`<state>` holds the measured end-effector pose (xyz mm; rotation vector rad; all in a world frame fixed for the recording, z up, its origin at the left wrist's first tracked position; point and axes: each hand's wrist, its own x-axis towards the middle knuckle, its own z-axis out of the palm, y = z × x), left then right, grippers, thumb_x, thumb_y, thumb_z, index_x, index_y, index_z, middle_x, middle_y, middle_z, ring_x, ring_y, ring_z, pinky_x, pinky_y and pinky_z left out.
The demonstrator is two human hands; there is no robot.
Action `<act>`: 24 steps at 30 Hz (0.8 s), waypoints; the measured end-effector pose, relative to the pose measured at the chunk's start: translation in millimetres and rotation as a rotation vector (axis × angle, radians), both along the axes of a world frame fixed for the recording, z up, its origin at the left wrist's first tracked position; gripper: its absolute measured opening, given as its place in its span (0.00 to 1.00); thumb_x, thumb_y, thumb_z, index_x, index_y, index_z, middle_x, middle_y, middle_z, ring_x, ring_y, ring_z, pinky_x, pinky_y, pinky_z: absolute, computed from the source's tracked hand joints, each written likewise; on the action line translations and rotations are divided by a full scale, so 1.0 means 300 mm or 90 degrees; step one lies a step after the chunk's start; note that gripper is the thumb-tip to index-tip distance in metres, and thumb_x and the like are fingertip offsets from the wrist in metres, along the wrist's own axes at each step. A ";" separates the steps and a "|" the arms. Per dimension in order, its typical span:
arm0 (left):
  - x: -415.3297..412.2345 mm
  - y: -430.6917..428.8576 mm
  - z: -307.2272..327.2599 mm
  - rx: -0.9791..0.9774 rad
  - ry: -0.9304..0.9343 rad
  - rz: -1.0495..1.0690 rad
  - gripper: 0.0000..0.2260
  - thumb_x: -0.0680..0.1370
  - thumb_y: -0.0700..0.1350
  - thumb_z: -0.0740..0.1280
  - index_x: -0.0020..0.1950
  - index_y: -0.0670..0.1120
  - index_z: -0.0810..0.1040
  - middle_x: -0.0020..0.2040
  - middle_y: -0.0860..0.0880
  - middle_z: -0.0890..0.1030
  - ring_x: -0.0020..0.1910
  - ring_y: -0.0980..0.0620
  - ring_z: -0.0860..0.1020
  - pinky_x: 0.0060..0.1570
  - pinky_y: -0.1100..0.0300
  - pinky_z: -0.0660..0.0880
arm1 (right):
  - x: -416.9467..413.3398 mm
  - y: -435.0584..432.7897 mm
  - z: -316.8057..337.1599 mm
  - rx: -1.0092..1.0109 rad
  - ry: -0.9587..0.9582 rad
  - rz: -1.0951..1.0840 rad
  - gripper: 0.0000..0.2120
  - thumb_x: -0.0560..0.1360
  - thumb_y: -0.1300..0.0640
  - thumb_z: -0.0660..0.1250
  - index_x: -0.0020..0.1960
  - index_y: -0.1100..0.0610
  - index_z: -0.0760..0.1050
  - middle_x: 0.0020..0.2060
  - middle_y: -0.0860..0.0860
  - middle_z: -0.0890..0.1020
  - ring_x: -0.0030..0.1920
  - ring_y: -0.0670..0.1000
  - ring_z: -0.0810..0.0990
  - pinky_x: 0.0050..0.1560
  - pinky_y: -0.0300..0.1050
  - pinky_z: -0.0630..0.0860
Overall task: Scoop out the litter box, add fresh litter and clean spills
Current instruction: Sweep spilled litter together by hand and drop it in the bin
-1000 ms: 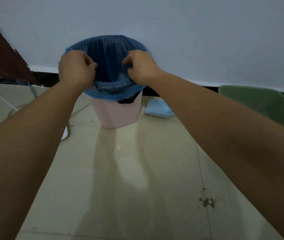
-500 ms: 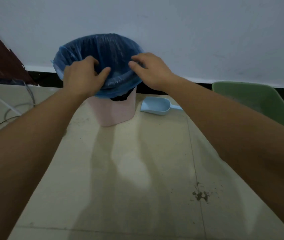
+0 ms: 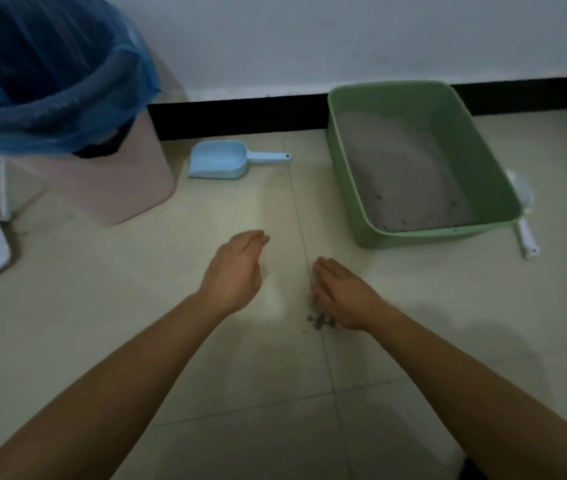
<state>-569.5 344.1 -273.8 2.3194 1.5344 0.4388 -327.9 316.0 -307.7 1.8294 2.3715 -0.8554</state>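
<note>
Both hands had let go of the blue bag [image 3: 50, 84] and come down to the floor [image 3: 171, 306]. Half a second before, they were holding the bag's edge at the top of the pink bin [image 3: 129, 181]. Now the left hand [image 3: 237, 268] was open, with its fingers straight and close together, a little way left of the spilled litter [image 3: 320, 322]. The right hand [image 3: 340, 292] was open too. Its side was down by the floor, right beside the small dark pile, and it may have been touching it. Neither hand held anything.

This probably meant the bag was sorted and the spill cleaning had begun. The hands looked ready to push the bits together.

The view had changed as well. Earlier the bin was in the middle and only a corner of the green litter box [image 3: 431, 233] showed. Now the whole litter box could be seen at the right by the wall, with grey litter inside it. The blue scoop [image 3: 219, 164] lay on the floor between the bin and the box, and no hand was on it. A white scoop [image 3: 524, 216] poked out by the box's right side.
</note>
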 end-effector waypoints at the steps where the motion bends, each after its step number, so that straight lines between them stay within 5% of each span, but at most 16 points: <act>1: 0.011 -0.037 -0.045 -0.031 0.012 -0.007 0.24 0.72 0.38 0.54 0.65 0.37 0.77 0.64 0.37 0.77 0.63 0.38 0.76 0.65 0.43 0.72 | 0.007 -0.043 -0.025 -0.004 -0.022 0.025 0.32 0.82 0.42 0.52 0.79 0.60 0.53 0.79 0.55 0.53 0.79 0.55 0.50 0.76 0.44 0.47; 4: 0.015 -0.122 -0.141 -0.056 0.047 -0.004 0.24 0.74 0.41 0.53 0.65 0.36 0.76 0.65 0.36 0.77 0.64 0.37 0.76 0.64 0.42 0.72 | -0.003 -0.181 -0.075 0.024 -0.077 0.131 0.40 0.79 0.32 0.44 0.80 0.57 0.41 0.79 0.53 0.40 0.78 0.51 0.37 0.77 0.48 0.39; 8: 0.026 -0.177 -0.188 -0.050 0.118 0.012 0.24 0.77 0.43 0.52 0.69 0.36 0.73 0.69 0.38 0.73 0.69 0.40 0.71 0.66 0.41 0.69 | -0.023 -0.310 -0.100 0.040 -0.074 0.201 0.41 0.79 0.31 0.43 0.80 0.57 0.37 0.78 0.53 0.37 0.77 0.50 0.32 0.78 0.51 0.42; 15: 0.077 -0.218 -0.225 -0.076 0.236 -0.069 0.27 0.83 0.51 0.43 0.78 0.40 0.59 0.78 0.42 0.59 0.78 0.46 0.56 0.76 0.44 0.53 | 0.137 -0.327 -0.108 0.058 -0.139 -0.052 0.50 0.75 0.25 0.44 0.78 0.62 0.33 0.77 0.57 0.33 0.76 0.53 0.30 0.78 0.52 0.40; 24: 0.084 -0.248 -0.223 -0.126 0.309 -0.029 0.31 0.79 0.56 0.35 0.80 0.48 0.53 0.80 0.43 0.50 0.79 0.46 0.47 0.76 0.44 0.47 | 0.032 -0.342 -0.117 0.060 -0.129 0.019 0.49 0.74 0.25 0.41 0.79 0.61 0.36 0.78 0.57 0.35 0.77 0.53 0.31 0.78 0.54 0.42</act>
